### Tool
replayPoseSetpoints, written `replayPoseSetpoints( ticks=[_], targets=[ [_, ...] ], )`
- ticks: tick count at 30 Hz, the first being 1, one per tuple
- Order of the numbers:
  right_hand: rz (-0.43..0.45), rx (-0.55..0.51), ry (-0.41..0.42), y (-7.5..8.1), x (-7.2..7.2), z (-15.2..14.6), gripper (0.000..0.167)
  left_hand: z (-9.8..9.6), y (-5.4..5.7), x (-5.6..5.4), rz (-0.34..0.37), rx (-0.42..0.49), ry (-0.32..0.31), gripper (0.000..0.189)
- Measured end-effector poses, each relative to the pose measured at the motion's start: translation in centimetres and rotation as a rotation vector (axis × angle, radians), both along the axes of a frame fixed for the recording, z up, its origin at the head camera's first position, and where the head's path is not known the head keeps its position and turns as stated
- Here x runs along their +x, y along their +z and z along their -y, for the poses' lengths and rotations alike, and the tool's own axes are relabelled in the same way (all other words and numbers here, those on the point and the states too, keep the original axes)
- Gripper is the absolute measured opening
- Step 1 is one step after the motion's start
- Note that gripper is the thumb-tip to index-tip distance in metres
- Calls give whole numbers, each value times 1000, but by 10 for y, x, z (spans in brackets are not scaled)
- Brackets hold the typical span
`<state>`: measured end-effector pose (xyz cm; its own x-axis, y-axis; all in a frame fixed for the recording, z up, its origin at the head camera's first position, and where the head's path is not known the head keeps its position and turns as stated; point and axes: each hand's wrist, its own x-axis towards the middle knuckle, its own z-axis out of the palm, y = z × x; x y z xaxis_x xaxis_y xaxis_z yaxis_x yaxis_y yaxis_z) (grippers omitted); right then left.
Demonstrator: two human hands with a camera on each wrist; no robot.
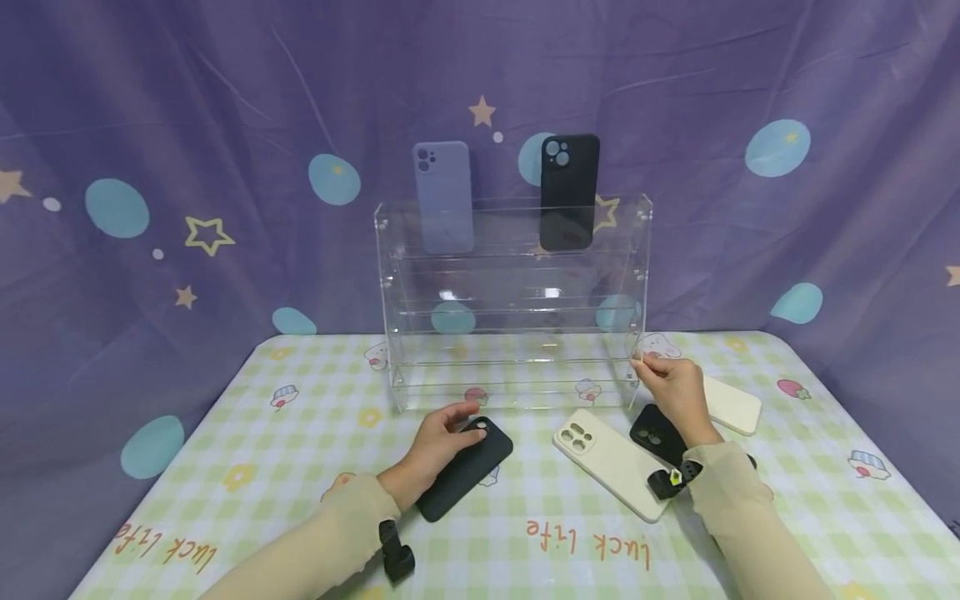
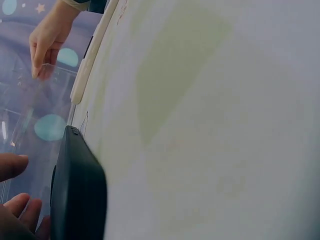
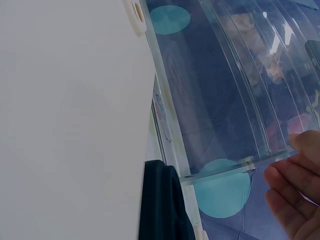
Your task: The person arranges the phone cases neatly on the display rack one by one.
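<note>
My left hand hovers over or rests lightly by a dark phone case on the table, thumb and fingers spread apart near its camera-hole end. In the left wrist view, the thumb and fingertips stand beside that case, not curled round it. At the near right edge of a clear acrylic tiered display stand, my right hand pinches the side panel between thumb and fingers. A lavender phone case and a black phone case stand upright on the stand's top tier.
A cream phone case lies in front of the stand's right side. Beside it are another black case, partly under my right wrist, and a white case. A checked cloth covers the table; a purple curtain hangs behind.
</note>
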<state>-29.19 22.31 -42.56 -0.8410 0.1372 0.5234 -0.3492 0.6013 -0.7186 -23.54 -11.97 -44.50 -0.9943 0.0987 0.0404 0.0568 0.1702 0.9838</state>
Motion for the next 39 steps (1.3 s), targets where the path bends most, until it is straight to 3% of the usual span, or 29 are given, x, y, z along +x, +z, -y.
replayPoseSetpoints(
  ticks=[9, 20, 27, 39],
  targets=[
    [-2, -2, 10, 0, 1, 1, 20, 4, -2, -2, 24, -55, -5, 48],
    [-6, 0, 4, 0, 0, 1, 20, 11, -4, -3, -3, -281, -139, 64],
    [-10, 5, 9, 0, 0, 1, 19, 12, -3, -3, -5, -375, -195, 72],
    [-9, 9, 5, 1, 1, 1, 20, 12, -1, -2, -130, -537, -227, 74]
  ],
)
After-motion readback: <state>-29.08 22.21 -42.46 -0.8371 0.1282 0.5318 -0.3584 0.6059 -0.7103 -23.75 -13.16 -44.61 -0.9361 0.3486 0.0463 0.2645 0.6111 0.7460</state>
